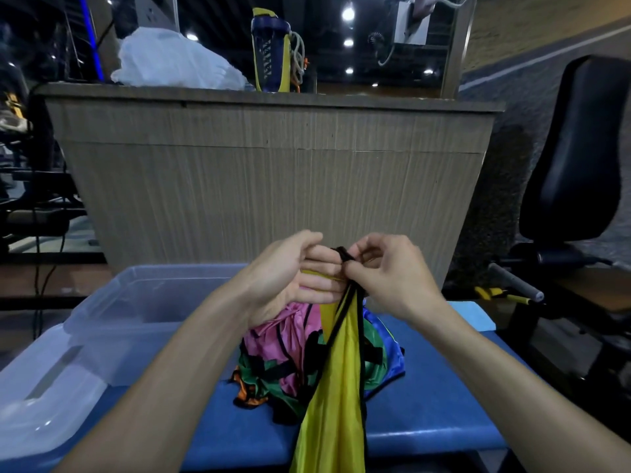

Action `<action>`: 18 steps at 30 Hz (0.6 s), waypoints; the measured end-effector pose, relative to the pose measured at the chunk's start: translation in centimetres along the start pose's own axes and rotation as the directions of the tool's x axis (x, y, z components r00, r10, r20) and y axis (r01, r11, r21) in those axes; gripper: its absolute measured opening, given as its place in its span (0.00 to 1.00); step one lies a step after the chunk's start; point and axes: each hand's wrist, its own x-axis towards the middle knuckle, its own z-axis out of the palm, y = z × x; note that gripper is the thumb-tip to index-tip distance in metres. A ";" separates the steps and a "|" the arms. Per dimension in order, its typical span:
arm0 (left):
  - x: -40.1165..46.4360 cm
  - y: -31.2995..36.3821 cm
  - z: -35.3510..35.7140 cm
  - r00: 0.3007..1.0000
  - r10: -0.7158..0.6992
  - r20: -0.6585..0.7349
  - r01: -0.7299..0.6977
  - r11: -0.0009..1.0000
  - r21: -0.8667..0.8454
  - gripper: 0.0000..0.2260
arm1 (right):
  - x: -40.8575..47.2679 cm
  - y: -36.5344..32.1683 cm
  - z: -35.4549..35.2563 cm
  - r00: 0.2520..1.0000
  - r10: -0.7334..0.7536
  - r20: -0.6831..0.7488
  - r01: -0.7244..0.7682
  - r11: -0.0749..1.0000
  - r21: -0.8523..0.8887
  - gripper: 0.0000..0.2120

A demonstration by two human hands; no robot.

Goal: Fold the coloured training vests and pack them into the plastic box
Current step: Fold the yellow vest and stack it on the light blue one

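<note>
Head view: both hands, left (290,278) and right (392,274), pinch yellow vest (336,404) (bottle (271,51) lettering unreadable).

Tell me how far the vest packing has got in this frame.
Barely begun. Done: nothing visible; what shows of the plastic box looks empty, its lid off beside it. In hand: the left hand and right hand pinch the yellow vest by its black trim, hanging unfolded. Left: the heap of vests on the blue bench.

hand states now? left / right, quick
Left hand: fingers curled round the top of the yellow vest, holding it up.
Right hand: pinching the vest's black trim at the top.
</note>
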 end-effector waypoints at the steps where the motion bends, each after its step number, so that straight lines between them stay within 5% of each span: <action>1: -0.2 -0.2 -0.4 0.999 0.036 0.006 -0.037 0.999 0.035 0.22 | 0.1 0.0 -0.6 1.000 0.008 0.029 -0.011 0.996 0.086 0.07; 4: -0.6 -1.2 -2.4 0.936 0.332 -0.118 -0.299 0.925 0.233 0.16 | 0.7 -0.2 -3.0 0.993 0.026 0.112 -0.055 0.962 0.269 0.10; 8: -1.0 -3.0 -4.3 0.674 0.721 -0.159 -0.539 0.628 0.561 0.03 | 1.7 -0.7 -6.0 0.985 -0.039 0.167 -0.007 0.964 0.264 0.07; 13: -2.5 -4.3 -2.8 0.522 0.825 0.219 -0.574 0.150 0.805 0.16 | 2.5 -1.4 -7.3 0.974 -0.095 0.204 0.057 0.981 0.185 0.07; 18: -4.0 -5.2 -0.5 0.380 0.858 0.346 -0.616 -0.045 0.787 0.15 | 2.6 -1.8 -7.3 0.968 -0.117 0.223 0.080 0.982 0.171 0.05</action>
